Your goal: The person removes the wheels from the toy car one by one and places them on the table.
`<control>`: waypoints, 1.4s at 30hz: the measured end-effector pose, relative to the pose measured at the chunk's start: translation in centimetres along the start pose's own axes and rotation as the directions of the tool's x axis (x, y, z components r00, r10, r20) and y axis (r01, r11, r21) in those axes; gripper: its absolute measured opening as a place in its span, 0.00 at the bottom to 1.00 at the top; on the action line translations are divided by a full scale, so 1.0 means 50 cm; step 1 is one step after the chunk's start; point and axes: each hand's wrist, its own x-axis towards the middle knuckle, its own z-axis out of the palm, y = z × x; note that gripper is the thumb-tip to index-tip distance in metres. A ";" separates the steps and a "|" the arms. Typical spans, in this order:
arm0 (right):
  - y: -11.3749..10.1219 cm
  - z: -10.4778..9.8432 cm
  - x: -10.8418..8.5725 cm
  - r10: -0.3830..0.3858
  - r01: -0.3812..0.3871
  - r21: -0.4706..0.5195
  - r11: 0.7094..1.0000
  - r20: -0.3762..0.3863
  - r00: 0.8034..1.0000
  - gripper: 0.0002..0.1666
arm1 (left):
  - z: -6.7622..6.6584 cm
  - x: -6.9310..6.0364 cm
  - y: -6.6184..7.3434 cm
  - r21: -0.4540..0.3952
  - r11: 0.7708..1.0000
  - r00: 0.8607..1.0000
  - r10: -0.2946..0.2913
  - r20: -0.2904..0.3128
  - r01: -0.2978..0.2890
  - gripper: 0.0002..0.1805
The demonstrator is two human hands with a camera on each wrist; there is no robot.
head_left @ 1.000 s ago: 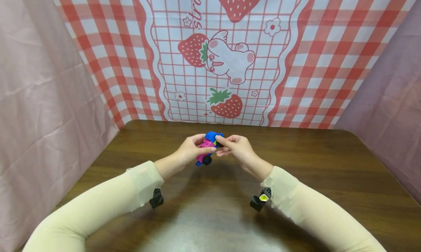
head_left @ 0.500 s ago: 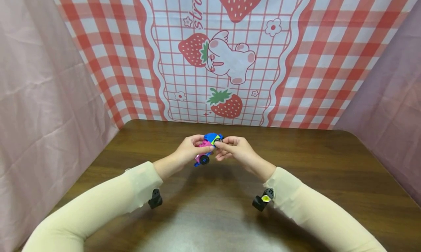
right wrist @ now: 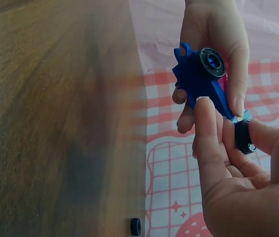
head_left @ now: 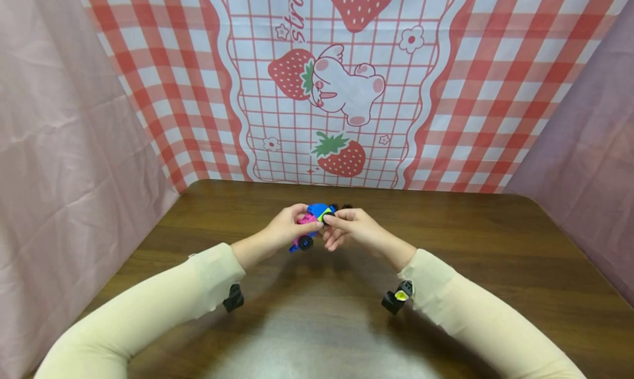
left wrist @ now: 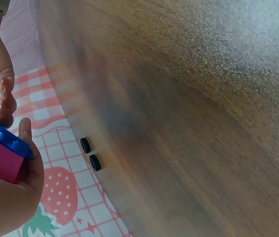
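A small toy car (head_left: 307,219) in blue and pink, with black wheels, is held above the table in the head view. My left hand (head_left: 284,229) grips its pink and blue body, thumb on the near side. At the car's far end, my right hand (head_left: 364,230) pinches a black wheel (right wrist: 243,137) between thumb and index finger, seen in the right wrist view. Another black wheel (right wrist: 212,63) sits on the blue underside. The left wrist view shows the pink block (left wrist: 0,160) beside the left palm.
Two loose black wheels (left wrist: 94,162) stand on the wooden table (head_left: 307,324) near its far edge, beyond the hands. Behind the table hangs a red and white checked cloth (head_left: 475,93) with strawberries; a pink curtain (head_left: 74,148) hangs at the left.
The car has tilted and shifted slightly toward me and left. My right hand has moved slightly down and right, its thumb now on the wheel, and black wheels on the table have come into sight.
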 end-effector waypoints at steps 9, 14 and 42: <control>-0.001 0.005 0.001 -0.127 0.088 -0.282 0.955 -0.122 0.984 0.22 | 0.001 0.004 0.009 0.097 0.995 1.000 -0.010 -0.006 0.011 0.22; -0.004 0.011 -0.003 -0.179 0.102 -0.400 0.911 -0.161 0.970 0.18 | 0.002 0.006 0.010 0.222 0.975 0.999 -0.018 -0.046 0.028 0.26; -0.037 0.005 -0.001 -0.192 0.156 -0.156 0.976 -0.258 0.947 0.13 | -0.010 0.009 0.027 0.149 0.988 0.998 -0.038 0.043 0.031 0.24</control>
